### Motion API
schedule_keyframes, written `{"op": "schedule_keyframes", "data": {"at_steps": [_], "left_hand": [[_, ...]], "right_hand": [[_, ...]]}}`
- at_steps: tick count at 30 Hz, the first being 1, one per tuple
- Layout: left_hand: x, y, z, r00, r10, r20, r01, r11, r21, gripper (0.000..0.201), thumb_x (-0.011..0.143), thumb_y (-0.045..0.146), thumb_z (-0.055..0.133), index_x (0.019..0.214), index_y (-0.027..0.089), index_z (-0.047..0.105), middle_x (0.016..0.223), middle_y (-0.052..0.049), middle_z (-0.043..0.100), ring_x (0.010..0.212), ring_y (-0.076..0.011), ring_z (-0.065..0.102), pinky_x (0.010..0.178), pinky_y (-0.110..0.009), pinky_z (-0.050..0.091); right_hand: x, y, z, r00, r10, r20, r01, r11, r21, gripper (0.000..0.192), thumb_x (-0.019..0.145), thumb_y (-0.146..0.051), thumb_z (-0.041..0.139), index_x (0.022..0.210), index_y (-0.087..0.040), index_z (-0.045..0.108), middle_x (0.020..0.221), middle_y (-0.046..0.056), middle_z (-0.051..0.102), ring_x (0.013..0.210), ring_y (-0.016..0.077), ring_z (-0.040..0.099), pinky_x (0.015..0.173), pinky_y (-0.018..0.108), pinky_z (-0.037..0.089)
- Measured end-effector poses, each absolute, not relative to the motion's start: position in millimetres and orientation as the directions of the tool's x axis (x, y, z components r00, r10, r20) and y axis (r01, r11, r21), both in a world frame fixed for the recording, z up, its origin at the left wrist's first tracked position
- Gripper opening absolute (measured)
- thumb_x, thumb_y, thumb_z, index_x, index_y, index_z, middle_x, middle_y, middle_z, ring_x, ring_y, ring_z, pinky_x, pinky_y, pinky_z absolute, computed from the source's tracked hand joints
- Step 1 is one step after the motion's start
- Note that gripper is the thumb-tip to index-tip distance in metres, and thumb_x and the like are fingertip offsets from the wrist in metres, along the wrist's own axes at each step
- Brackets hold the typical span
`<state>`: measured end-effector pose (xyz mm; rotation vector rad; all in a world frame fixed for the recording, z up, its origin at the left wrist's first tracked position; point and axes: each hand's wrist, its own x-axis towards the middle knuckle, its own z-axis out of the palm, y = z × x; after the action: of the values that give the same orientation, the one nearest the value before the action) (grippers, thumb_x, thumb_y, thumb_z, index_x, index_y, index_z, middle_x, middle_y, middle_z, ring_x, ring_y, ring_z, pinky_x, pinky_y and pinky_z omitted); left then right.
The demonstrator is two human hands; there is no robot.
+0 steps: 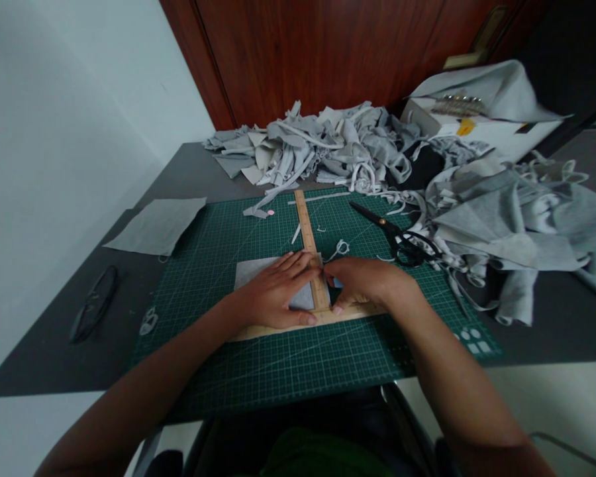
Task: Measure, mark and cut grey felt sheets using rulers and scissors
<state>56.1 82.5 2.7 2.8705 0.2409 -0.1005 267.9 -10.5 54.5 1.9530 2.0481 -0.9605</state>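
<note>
while both hands meet near the middle of the green cutting mat (238, 371), the left hand (273, 295) lies flat and spread, palm down, pressing a grey fabric rectangle (251, 270) and the wooden l-square ruler (312, 265) against the mat. the ruler's long arm runs toward the mat's far edge and its short arm lies crosswise toward the near edge, under both hands. the right hand (365, 283) rests just beside the ruler's long arm on its right side, fingers curled narrow and pinched around something small and pale blue; what that is cannot be told. the fingertips of the two hands almost touch over the ruler. black scissors (395, 232) lie on the mat's far right part, blades pointing to the far edge, apart from the right hand. a heap of grey fabric scraps (328, 146) covers the far edge of the tabletop (54, 344), and larger grey cloth pieces (516, 218) spill along its right edge. a single grey fabric sheet (156, 225) lies off the mat near the left edge, and a dark slim tool (93, 311) lies closer to the near left corner. a white box (477, 122) sits at the far right corner.
</note>
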Motion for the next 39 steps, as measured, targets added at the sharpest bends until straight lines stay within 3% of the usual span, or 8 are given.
{"op": "schedule_keyframes", "data": {"at_steps": [11,15,18,23,26,39], "left_hand": [[56,83,1,0.986,0.155,-0.059,0.165,-0.942,0.293,0.101,0.086,0.077,0.062,0.158,0.012,0.035,0.172,-0.023,0.019,0.160,-0.0412,0.015,0.130,-0.056,0.017],[58,85,2,0.987,0.159,-0.014,0.155,-0.934,0.323,0.104,0.085,0.074,0.066,0.159,0.010,0.033,0.168,-0.025,0.027,0.158,-0.0411,0.023,0.128,-0.055,0.022],[63,90,0,0.975,0.206,0.080,0.165,-0.920,0.356,0.080,0.097,0.057,0.061,0.160,0.015,0.033,0.162,-0.018,0.042,0.150,-0.0338,0.038,0.123,-0.051,0.033],[70,98,-7,0.952,0.237,0.192,0.152,-0.915,0.375,0.049,0.100,0.041,0.064,0.145,0.022,0.056,0.146,-0.010,0.059,0.134,-0.0286,0.052,0.113,-0.046,0.043],[71,98,-8,0.949,0.241,0.206,0.152,-0.916,0.372,0.043,0.098,0.041,0.067,0.137,0.023,0.062,0.144,-0.008,0.060,0.130,-0.0282,0.054,0.110,-0.046,0.044],[69,96,-10,0.961,0.205,0.187,0.145,-0.946,0.291,0.040,0.102,0.039,0.059,0.139,0.024,0.062,0.151,-0.012,0.051,0.134,-0.0322,0.048,0.112,-0.053,0.043]], "right_hand": [[270,-10,50,-0.157,0.851,-0.501,0.929,-0.045,-0.368,0.044,0.072,-0.026,0.086,0.112,-0.019,0.068,0.119,0.009,0.075,0.105,0.0304,0.070,0.075,0.032,0.046],[270,-10,51,-0.156,0.842,-0.517,0.932,-0.048,-0.359,0.044,0.073,-0.026,0.086,0.112,-0.020,0.069,0.118,0.008,0.075,0.106,0.0296,0.070,0.076,0.031,0.047],[270,-9,51,-0.162,0.837,-0.522,0.929,-0.049,-0.367,0.044,0.073,-0.027,0.086,0.113,-0.021,0.069,0.121,0.007,0.075,0.109,0.0302,0.070,0.076,0.031,0.047],[269,-9,53,-0.167,0.834,-0.527,0.927,-0.049,-0.372,0.044,0.073,-0.025,0.087,0.114,-0.020,0.070,0.120,0.008,0.075,0.109,0.0303,0.070,0.077,0.032,0.047],[269,-9,53,-0.135,0.839,-0.526,0.932,-0.073,-0.356,0.047,0.073,-0.025,0.087,0.116,-0.020,0.070,0.119,0.008,0.076,0.107,0.0306,0.070,0.077,0.033,0.048],[269,-8,53,-0.154,0.835,-0.528,0.943,-0.034,-0.330,0.050,0.071,-0.029,0.090,0.116,-0.017,0.071,0.118,0.010,0.075,0.103,0.0303,0.071,0.073,0.033,0.047]]}}
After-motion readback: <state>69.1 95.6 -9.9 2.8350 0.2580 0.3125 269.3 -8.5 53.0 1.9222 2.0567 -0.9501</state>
